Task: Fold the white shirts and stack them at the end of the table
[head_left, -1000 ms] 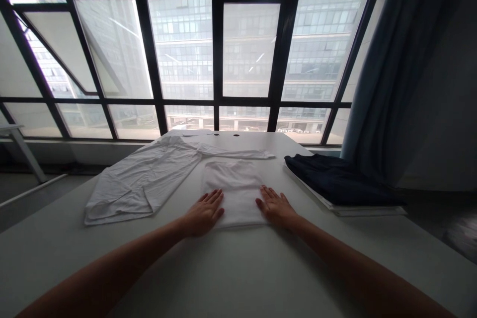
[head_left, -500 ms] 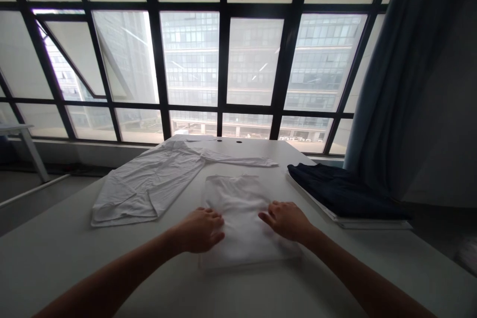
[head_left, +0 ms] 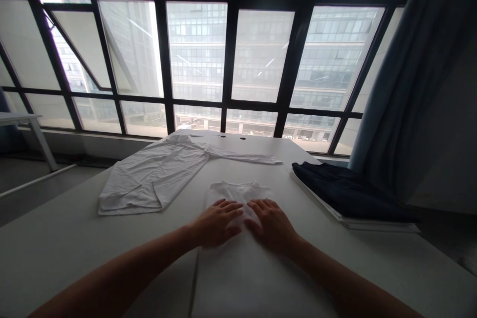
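The white shirt [head_left: 231, 278] lies on the middle of the near part of the table [head_left: 55, 238], running out of my view at the table's near side. I see it as a long, pale panel: a slightly ragged top edge with a small ruffle, creases gathered just below, and a smoother, somewhat blurred stretch towards me. Its left edge runs straight with a thin dark shadow along it; its right edge is partly covered by my right forearm [head_left: 335, 271], so I cannot trace all of it.

I have my left hand [head_left: 219, 221] and right hand [head_left: 269, 223] palm down on the upper part, fingers extended, fingertips just beside each other near the middle. Neither is clamped on anything that I can make out.

The table carries everything else I can reach. On its far left part a second shirt [head_left: 149, 179] is spread out, wrinkled, one sleeve [head_left: 244, 155] stretched across towards the table's middle. At its right edge sits a pile: navy cloth [head_left: 346, 191] on top, white layers [head_left: 382, 227] showing underneath. Beyond the table's far end I see windows [head_left: 197, 54].
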`<state>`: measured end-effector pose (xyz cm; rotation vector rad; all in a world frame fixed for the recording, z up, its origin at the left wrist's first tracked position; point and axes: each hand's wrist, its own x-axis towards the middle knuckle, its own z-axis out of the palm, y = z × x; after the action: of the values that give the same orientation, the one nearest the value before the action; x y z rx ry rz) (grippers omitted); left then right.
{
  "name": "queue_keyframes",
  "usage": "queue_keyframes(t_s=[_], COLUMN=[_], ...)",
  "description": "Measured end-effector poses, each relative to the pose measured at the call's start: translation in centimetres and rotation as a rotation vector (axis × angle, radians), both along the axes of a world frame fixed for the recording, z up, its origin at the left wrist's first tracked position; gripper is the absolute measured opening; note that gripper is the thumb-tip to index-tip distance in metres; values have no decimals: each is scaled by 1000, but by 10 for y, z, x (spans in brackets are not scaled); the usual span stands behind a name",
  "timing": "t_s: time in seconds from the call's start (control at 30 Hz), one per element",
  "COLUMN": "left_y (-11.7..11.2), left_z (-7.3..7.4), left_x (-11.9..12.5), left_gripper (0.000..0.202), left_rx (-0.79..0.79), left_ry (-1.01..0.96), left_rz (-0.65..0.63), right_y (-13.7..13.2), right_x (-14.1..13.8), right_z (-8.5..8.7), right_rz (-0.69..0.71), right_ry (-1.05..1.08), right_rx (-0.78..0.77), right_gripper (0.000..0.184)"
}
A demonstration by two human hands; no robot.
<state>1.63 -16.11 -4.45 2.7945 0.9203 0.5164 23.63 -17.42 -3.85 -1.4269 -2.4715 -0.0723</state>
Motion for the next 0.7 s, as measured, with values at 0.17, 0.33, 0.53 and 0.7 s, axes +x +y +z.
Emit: queue_keyframes(t_s=[0.17,0.33,0.53,0.7], left_y=[27,53,67,74], left_z=[-17,-26,-28,-23], left_x=[-6,-16,-26,-38], left_gripper=[63,68,74,74], left_rx=[-43,-94,-170,-242], left_ry=[107,131,181,207], left_rz=[130,224,322,438], right_y=[13,36,66,76], right_x=[0,18,51,61], right_z=[-14,-16,-27,-33], right_rz=[72,-49,-218,-431], right_ry=[3,-45,-55,-1], right_rx=[-198,-257,-268,-284], right_gripper=[66,68,67,72])
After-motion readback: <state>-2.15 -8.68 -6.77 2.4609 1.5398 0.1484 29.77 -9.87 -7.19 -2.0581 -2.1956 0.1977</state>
